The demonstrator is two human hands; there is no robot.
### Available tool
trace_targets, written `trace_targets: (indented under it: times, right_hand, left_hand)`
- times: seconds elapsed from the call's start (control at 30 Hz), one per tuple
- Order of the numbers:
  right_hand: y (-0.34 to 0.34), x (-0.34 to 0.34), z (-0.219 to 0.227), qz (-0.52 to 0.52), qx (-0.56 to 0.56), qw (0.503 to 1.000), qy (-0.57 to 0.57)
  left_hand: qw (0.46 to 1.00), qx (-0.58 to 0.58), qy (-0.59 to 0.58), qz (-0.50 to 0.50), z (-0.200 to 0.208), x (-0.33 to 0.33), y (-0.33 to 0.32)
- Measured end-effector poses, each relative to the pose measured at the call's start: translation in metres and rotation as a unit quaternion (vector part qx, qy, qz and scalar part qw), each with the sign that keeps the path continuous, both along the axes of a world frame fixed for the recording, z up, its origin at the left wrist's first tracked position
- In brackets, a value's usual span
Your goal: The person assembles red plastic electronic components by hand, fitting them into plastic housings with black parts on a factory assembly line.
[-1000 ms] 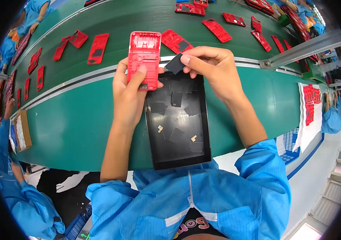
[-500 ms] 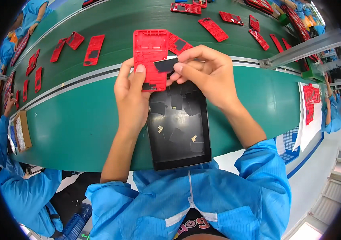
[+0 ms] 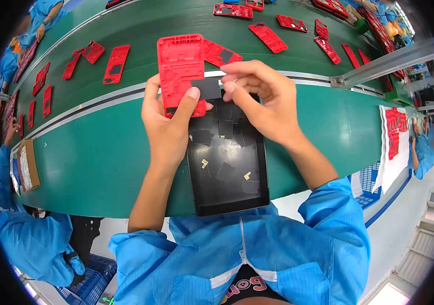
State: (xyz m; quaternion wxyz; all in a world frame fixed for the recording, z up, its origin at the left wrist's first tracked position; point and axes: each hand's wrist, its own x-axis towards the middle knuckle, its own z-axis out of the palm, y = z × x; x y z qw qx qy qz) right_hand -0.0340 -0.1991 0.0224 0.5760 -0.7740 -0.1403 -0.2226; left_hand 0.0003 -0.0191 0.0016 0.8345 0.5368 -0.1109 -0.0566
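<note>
Worktop (image 3: pixel 95 142), green, one; beyond its metal rail (image 3: pixel 110 99) lie loose red shells, over a dozen, those at the edges too small to count.

Tray (image 3: pixel 217 193), black, one, before the person; dark sheets inside overlap, number not certain.

Hands, two. Left hand (image 3: pixel 168 122): fingers closed about the held shell, thumb on its face at the sheet's near left corner. Right hand (image 3: pixel 270 101): thumb and forefinger parted, nothing seen gripped; contact with the sheet's edge cannot be told.

Held shell (image 3: pixel 178 63), red, one, raised above the tray's far end; long axis pointing away from the person.

Dark sheet (image 3: pixel 207 88), one, across the shell's right edge; long axis left to right, directly left of the right fingers, these nearer its free end.

Pale L-shaped pieces (image 3: pixel 204 163), two plainly visible, in the tray.
</note>
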Motion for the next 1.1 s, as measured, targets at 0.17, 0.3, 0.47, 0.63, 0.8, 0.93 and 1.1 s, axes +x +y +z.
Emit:
trace_targets:
  times: [0.17, 0.3, 0.47, 0.63, 0.8, 0.93, 1.1]
  right_hand:
    - [0.002, -0.002, 0.006, 0.064, 0.188, 0.950, 0.240]
    - [-0.001, 0.001, 0.006, 0.054, 0.216, 0.948, 0.226]
    - [0.001, -0.002, 0.003, 0.036, 0.206, 0.967, 0.146]
    - [-0.005, 0.005, -0.003, -0.013, -0.142, 0.975, -0.171]
    - [0.003, 0.001, -0.001, -0.002, 0.058, 0.998, -0.020]
    - [0.002, 0.000, 0.002, 0.061, 0.168, 0.975, 0.130]
    - [0.000, -0.004, -0.001, 0.072, 0.102, 0.983, 0.135]
  left_hand:
    - [0.998, 0.046, -0.030, 0.008, -0.001, -0.005, -0.001]
    - [0.993, -0.114, 0.022, -0.039, -0.005, 0.000, 0.001]
    - [0.994, -0.090, 0.007, -0.066, -0.002, -0.004, -0.001]
    - [1.000, 0.002, -0.012, -0.022, -0.003, -0.001, -0.001]
    - [1.000, -0.003, -0.011, 0.004, 0.004, -0.003, -0.002]
    - [0.999, 0.022, -0.038, 0.015, 0.005, -0.007, -0.005]
    - [0.997, 0.047, -0.058, 0.038, 0.000, -0.006, -0.003]
